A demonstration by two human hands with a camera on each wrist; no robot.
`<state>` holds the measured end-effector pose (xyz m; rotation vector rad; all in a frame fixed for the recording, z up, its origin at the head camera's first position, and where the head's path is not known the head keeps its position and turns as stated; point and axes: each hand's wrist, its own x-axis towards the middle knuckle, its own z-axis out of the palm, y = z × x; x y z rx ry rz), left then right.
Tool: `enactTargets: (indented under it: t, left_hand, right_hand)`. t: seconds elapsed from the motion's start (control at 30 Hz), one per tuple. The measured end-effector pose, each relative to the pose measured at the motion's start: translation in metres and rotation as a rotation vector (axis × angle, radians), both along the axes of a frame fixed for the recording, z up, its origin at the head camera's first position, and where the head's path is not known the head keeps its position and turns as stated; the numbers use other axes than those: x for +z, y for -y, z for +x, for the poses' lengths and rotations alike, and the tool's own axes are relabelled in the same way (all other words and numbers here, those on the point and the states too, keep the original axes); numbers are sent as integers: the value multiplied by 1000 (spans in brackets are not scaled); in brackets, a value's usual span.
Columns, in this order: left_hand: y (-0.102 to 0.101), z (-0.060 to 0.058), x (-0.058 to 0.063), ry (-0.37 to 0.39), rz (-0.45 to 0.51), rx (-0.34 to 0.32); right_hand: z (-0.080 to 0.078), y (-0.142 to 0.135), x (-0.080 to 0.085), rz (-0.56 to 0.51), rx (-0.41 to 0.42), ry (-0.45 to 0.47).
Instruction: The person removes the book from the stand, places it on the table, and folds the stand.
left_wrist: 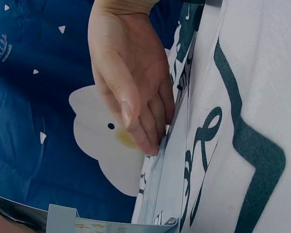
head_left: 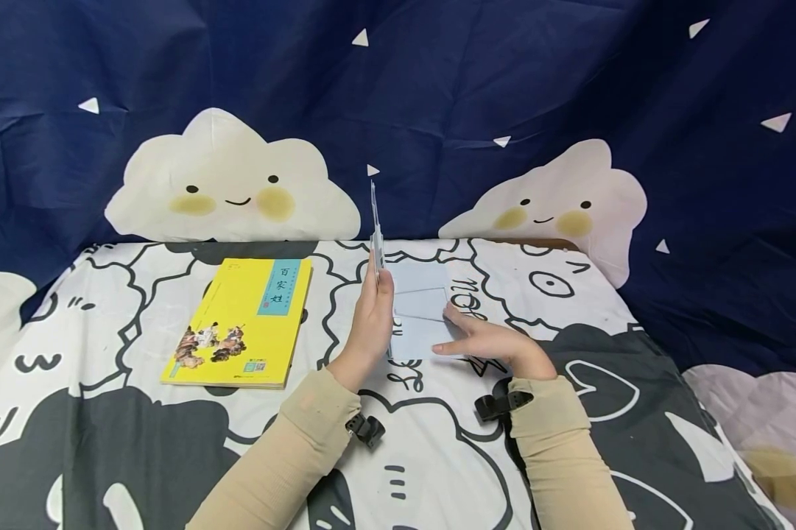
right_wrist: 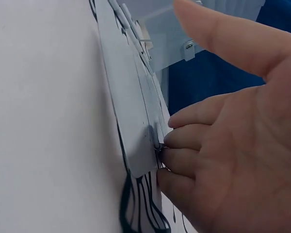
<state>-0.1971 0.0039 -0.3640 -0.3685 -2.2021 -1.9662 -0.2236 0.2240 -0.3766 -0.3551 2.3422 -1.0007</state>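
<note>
A pale grey metal folding stand (head_left: 424,335) has its base plate flat on the patterned cloth, and its upright panel (head_left: 376,246) shows nearly edge-on. My left hand (head_left: 370,324) grips this panel, thumb on its right face and fingers along its left. Over the base plate is my right hand (head_left: 497,344), thumb spread from loosely straight fingers. In the right wrist view its fingertips (right_wrist: 177,141) touch the plate's edge beside a small metal pin. The left wrist view shows the right palm (left_wrist: 136,73) facing the stand, while the left hand is mostly hidden behind the panel.
To the left lies a yellow book (head_left: 238,316) with a blue title label, near my left forearm. A black-and-white cartoon cloth (head_left: 451,464) covers the table. Behind it hangs a dark blue curtain (head_left: 411,88) with smiling clouds.
</note>
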Motion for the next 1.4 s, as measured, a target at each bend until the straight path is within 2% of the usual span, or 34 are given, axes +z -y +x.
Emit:
enactTargets:
  t: [0.17,0.27,0.37,0.5,0.67,0.73,1.0,1.07,1.2,1.4]
  left_hand:
    - [-1,1,2,9,-3,12]
    - [-1,1,2,7,-8,12]
    - [-1,2,3,8,-10,9]
    - [-2,3,3,16,-12,3]
    - [-4,3,3,32,-40,-17]
    - [-6,4,3,39,-67,-30]
    - [-9,5,3,15,-134,-81]
    - [-9,6,3,13,-143,-93]
    - [-11,7,4,11,-171,-101]
    - [-13,9,3,-4,-243,-106]
  right_hand:
    - [0,3,-2,61,68,-34]
    - [0,4,-2,74,76,-45]
    - [0,4,-1,68,48,-57]
    - [-1,5,0,18,-35,-79]
    - [-1,9,4,-100,-135,-98]
    - [0,12,6,-171,-147,-102]
    - [10,35,23,-600,-117,-46]
    - [14,41,27,-673,-107,-31]
    - [19,49,33,-738,-114,-10]
    - [22,52,37,-748,-158,9]
